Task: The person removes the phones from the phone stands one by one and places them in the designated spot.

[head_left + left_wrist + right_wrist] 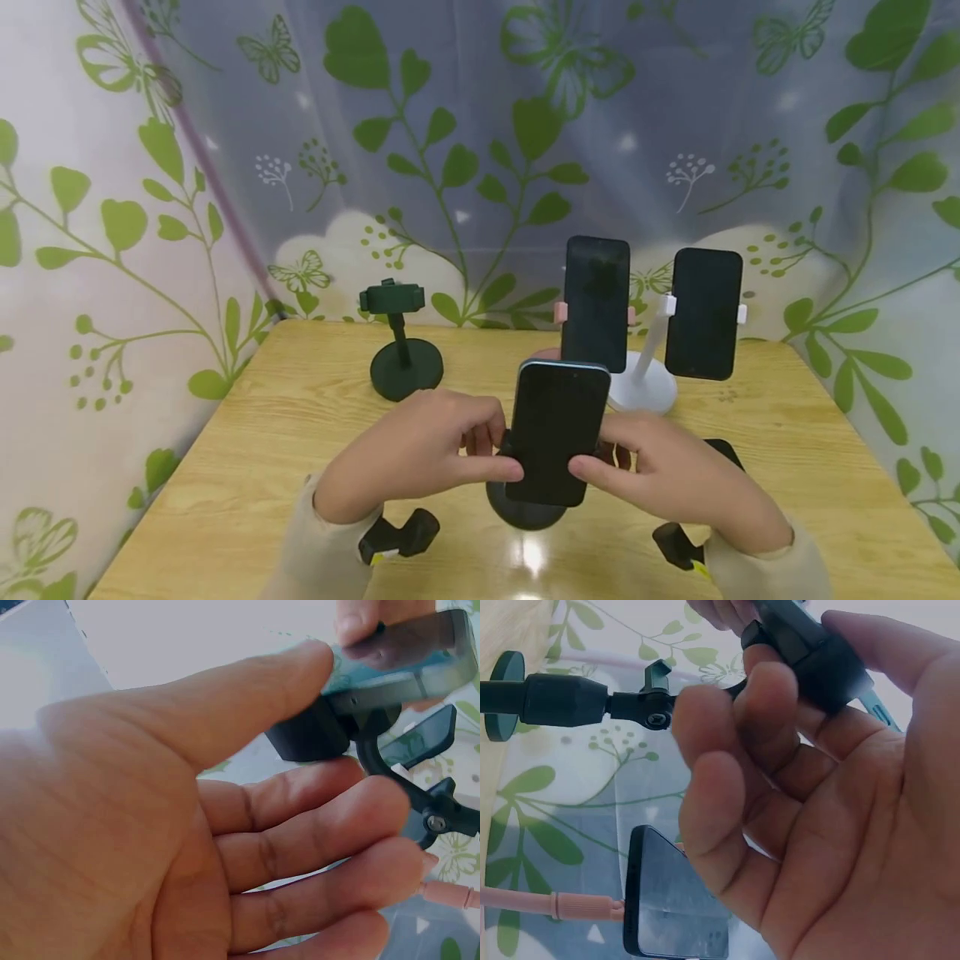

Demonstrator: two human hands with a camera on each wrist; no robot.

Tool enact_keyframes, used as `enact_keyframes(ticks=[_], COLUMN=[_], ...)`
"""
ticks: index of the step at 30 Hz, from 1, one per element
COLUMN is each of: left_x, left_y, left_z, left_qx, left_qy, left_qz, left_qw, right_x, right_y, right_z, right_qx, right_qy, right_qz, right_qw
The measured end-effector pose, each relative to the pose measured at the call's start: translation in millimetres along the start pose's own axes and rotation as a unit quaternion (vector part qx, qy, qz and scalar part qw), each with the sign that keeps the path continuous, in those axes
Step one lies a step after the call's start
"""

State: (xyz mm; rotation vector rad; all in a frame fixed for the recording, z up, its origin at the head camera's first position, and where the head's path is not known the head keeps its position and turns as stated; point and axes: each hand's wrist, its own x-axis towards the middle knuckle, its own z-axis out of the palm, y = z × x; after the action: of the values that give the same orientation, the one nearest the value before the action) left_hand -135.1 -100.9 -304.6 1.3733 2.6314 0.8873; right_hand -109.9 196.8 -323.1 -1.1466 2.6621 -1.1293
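A dark-screened smartphone (558, 433) stands tilted upright in the clamp of a black phone stand (528, 515), whose round base rests on the table. My left hand (442, 442) pinches the left side, thumb on the screen's edge and a finger beneath the black clamp (311, 735). On the opposite side my right hand (667, 471) grips too, its thumb at the phone's right edge. Its curled index finger lies against the back of the clamp (829, 667) in the right wrist view. From the head, the phone hides most of the clamp and stem.
Behind stand a phone in a pink holder (596, 304) and another phone (703, 312) in a white stand (647, 387). A dark green phone stand (405, 367) is at back left. Another dark flat object (723, 451) shows partly behind my right wrist. Patterned curtains surround the wooden table (247, 433).
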Motion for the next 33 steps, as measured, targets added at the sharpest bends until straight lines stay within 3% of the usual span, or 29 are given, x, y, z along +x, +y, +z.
enact_keyframes(ticks=[8, 11, 19, 30, 33], left_x=[5.3, 7.4, 7.6, 8.8, 7.5], left_y=[-4.5, -4.6, -2.1, -3.6, -4.5], left_z=[4.5, 7.3, 5.6, 6.3, 6.0], left_qx=[-0.009, -0.011, -0.023, -0.011, -0.006], left_qy=[0.006, 0.004, 0.016, 0.009, 0.024], left_qz=[0.005, 0.003, -0.010, 0.009, 0.012], left_qw=[0.9999, 0.9999, 0.9996, 0.9999, 0.9996], right_x=[-1.9, -2.8, -4.1, -2.3, -2.2], right_y=[-0.2, -0.6, -4.3, -6.0, -7.7], right_z=[-1.5, -1.3, -2.8, -2.9, -2.5], right_qx=[-0.021, -0.039, -0.061, -0.055, -0.063], right_qy=[0.035, 0.042, 0.031, 0.021, 0.023], right_qz=[0.004, 0.022, 0.048, 0.052, 0.061], right_qw=[0.9991, 0.9981, 0.9965, 0.9969, 0.9958])
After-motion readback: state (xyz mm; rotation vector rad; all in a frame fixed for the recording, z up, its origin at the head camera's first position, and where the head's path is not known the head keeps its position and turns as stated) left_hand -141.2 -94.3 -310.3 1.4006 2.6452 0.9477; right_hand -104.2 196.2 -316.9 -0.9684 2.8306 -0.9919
